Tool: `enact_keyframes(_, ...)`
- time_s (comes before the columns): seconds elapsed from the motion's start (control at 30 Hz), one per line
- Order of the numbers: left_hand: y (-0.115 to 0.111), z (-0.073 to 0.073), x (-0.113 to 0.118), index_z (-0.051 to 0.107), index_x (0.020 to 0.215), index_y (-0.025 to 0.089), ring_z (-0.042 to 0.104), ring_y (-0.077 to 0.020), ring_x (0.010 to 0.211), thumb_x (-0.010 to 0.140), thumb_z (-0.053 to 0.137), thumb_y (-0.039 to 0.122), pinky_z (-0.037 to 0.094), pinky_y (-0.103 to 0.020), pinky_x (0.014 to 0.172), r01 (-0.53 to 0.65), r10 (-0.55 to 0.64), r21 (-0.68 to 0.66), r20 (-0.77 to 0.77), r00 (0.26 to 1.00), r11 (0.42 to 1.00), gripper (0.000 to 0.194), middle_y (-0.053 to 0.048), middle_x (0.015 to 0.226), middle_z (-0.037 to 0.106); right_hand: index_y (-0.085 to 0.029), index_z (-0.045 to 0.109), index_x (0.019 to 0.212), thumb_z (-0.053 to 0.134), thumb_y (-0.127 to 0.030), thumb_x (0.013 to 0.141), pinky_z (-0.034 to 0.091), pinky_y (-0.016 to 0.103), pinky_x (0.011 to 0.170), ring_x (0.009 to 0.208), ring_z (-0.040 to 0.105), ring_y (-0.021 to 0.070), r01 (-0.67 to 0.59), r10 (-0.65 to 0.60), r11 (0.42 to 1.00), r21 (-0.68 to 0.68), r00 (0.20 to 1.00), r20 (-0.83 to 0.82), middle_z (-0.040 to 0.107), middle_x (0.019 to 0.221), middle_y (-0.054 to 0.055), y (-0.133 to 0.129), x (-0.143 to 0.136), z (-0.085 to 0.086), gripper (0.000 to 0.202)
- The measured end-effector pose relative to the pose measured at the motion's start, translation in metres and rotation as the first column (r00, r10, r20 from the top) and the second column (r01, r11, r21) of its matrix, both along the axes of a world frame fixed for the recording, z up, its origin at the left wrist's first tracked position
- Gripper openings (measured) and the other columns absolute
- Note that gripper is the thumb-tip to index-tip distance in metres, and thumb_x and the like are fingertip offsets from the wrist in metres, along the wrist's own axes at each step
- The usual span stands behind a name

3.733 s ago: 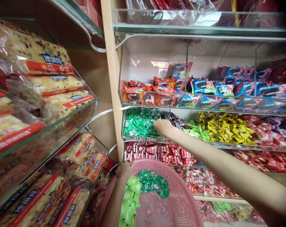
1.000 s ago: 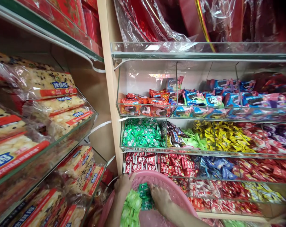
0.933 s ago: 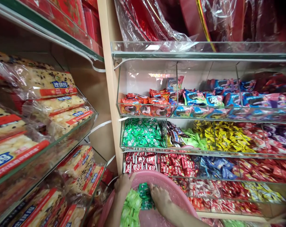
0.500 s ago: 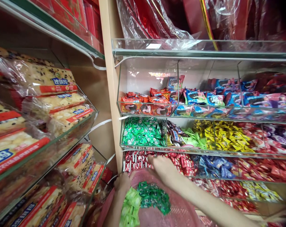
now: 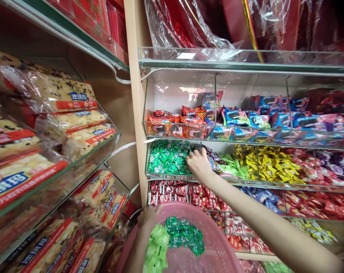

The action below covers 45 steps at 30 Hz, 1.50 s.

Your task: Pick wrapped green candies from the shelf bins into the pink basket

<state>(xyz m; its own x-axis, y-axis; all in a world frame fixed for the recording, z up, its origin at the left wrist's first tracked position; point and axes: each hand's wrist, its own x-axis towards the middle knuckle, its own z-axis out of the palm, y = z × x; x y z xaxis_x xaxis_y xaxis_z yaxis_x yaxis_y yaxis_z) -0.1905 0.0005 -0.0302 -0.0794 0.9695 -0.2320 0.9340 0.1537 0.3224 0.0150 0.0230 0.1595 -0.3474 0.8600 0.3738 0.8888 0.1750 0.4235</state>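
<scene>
My left hand (image 5: 148, 217) is closed on the far left rim of a pink plastic basket (image 5: 217, 237). Inside it lie a pile of green wrapped candies (image 5: 186, 236) and a bunch of light green packets (image 5: 156, 248). My right hand (image 5: 199, 163) is up at a clear shelf bin, by the divider between green wrapped candies (image 5: 168, 157) and dark brown Snickers bars (image 5: 213, 157). Its fingers are curled together with the tips hidden, and I cannot make out what is in them.
Yellow wrapped candies (image 5: 263, 163) fill a bin to the right. Red packets (image 5: 168, 191) lie in the row below. Above, a clear bin holds orange packets (image 5: 192, 121). On the left, glass-fronted shelves carry wrapped puffed-rice cakes (image 5: 72, 94). A wooden post (image 5: 136, 98) separates both shelf units.
My right hand has risen from above the basket's far rim to the bin of green candies. My left hand keeps its place on the rim.
</scene>
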Motion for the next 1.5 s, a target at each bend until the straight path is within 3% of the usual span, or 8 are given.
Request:
enact_keyframes(0.4, -0.003, 0.009, 0.002, 0.065, 0.104, 0.013, 0.061, -0.0328, 0.103, 0.086, 0.018, 0.065, 0.045, -0.039, 0.081, 0.003, -0.003, -0.038, -0.018, 1.000, 0.999, 0.073, -0.019, 0.110, 0.066, -0.012, 0.065, 0.086, 0.041, -0.011, 0.086, 0.022, 0.045, 0.090, 0.087, 0.049, 0.0239, -0.035, 0.042, 0.996, 0.084, 0.996, -0.077, 0.064, 0.084, 0.011, 0.001, 0.006, 0.003, 0.024)
enact_keyframes(0.67, -0.003, 0.007, 0.002, 0.066, 0.103, 0.014, 0.062, -0.0291, 0.100, 0.085, 0.020, 0.065, 0.045, -0.032, 0.078, -0.004, 0.003, -0.028, -0.017, 1.000, 1.000, 0.071, -0.019, 0.108, 0.066, -0.016, 0.060, 0.081, 0.047, -0.021, 0.089, 0.025, 0.035, 0.075, 0.082, 0.048, 0.0208, -0.206, 0.236, 0.968, 0.142, 0.941, -0.243, 0.061, 0.081, 0.007, -0.051, -0.005, 0.023, 0.017)
enact_keyframes(0.77, -0.002, 0.003, 0.002, 0.067, 0.102, 0.013, 0.062, -0.0298, 0.100, 0.085, 0.021, 0.065, 0.045, -0.033, 0.077, -0.010, 0.010, -0.018, -0.008, 1.000, 1.000, 0.071, -0.019, 0.108, 0.066, -0.017, 0.060, 0.083, 0.049, -0.023, 0.088, 0.028, 0.030, 0.070, 0.080, 0.048, 0.0187, -0.385, 0.347, 0.923, -0.026, 0.858, -0.378, 0.061, 0.082, 0.005, -0.073, -0.015, -0.001, 0.014)
enact_keyframes(0.87, 0.000, -0.001, 0.002, 0.067, 0.104, 0.013, 0.062, -0.0315, 0.100, 0.085, 0.021, 0.066, 0.045, -0.035, 0.076, -0.016, 0.016, -0.021, -0.002, 1.000, 1.000, 0.073, -0.020, 0.108, 0.066, -0.017, 0.061, 0.084, 0.054, -0.023, 0.085, 0.033, 0.029, 0.071, 0.083, 0.052, 0.0184, -0.470, 0.336, 0.839, -0.273, 0.843, -0.419, 0.063, 0.084, 0.005, -0.082, -0.025, -0.051, 0.009)
enact_keyframes(1.0, -0.001, -0.002, 0.002, 0.067, 0.103, 0.012, 0.062, -0.0339, 0.099, 0.085, 0.019, 0.066, 0.045, -0.038, 0.076, -0.023, 0.022, -0.014, -0.023, 0.999, 1.000, 0.074, -0.020, 0.105, 0.067, -0.016, 0.064, 0.093, 0.054, -0.018, 0.083, 0.038, 0.034, 0.080, 0.097, 0.055, 0.0240, -0.312, 0.228, 0.809, -0.498, 0.948, -0.223, 0.066, 0.090, 0.010, -0.075, -0.036, -0.132, 0.015)
enact_keyframes(1.1, -0.001, -0.001, 0.002, 0.067, 0.102, 0.013, 0.062, -0.0341, 0.099, 0.085, 0.020, 0.065, 0.045, -0.039, 0.078, -0.018, 0.017, -0.011, -0.025, 1.000, 1.000, 0.073, -0.020, 0.104, 0.067, -0.014, 0.065, 0.095, 0.051, -0.012, 0.083, 0.040, 0.036, 0.079, 0.096, 0.057, 0.0256, -0.243, 0.208, 0.814, -0.527, 0.970, -0.126, 0.067, 0.089, 0.012, -0.065, -0.042, -0.175, 0.019)
enact_keyframes(1.23, -0.001, -0.001, 0.002, 0.067, 0.103, 0.013, 0.062, -0.0344, 0.099, 0.085, 0.019, 0.066, 0.045, -0.040, 0.078, -0.021, 0.021, -0.013, -0.018, 1.000, 1.000, 0.074, -0.020, 0.104, 0.067, -0.012, 0.066, 0.093, 0.050, -0.010, 0.083, 0.041, 0.038, 0.078, 0.093, 0.057, 0.0256, -0.284, 0.263, 0.830, -0.481, 0.958, -0.112, 0.066, 0.089, 0.013, -0.058, -0.046, -0.197, 0.019)
enact_keyframes(1.5, -0.001, 0.000, 0.003, 0.067, 0.101, 0.012, 0.063, -0.0332, 0.099, 0.086, 0.020, 0.064, 0.045, -0.039, 0.078, -0.013, 0.013, -0.005, -0.012, 1.000, 1.000, 0.072, -0.021, 0.104, 0.067, -0.013, 0.065, 0.092, 0.053, -0.016, 0.085, 0.041, 0.037, 0.080, 0.093, 0.056, 0.0241, -0.324, 0.312, 0.814, -0.482, 0.944, -0.108, 0.065, 0.090, 0.010, -0.056, -0.046, -0.211, 0.015)
